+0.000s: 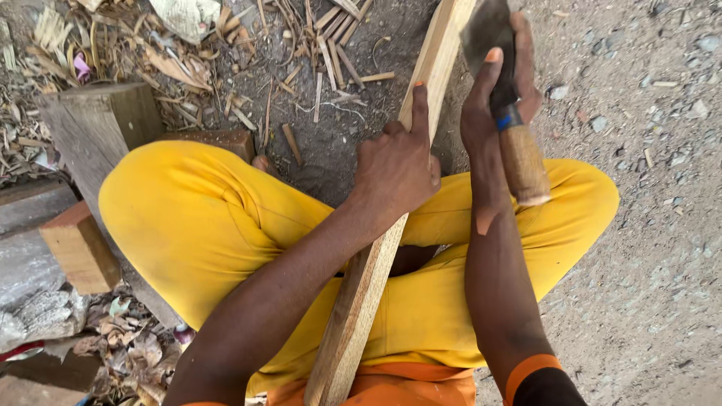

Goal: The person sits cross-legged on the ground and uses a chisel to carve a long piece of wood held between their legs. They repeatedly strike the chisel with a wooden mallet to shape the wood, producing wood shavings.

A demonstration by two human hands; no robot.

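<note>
The wooden plank (362,293) runs out of the frame at both the top and the bottom edge, so neither end shows. The dark blade (485,30) of the hatchet is cut off at the top edge (and somewhat blurred). The left hand (396,167) covers the plank's middle stretch.

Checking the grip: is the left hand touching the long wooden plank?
Touching. The head view shows the left hand wrapped over the plank, forefinger pressed along it.

A grey wooden block (101,124) stands at left, wood splinters (316,53) (many, thin) lie on the dirt ground (647,248).
</note>
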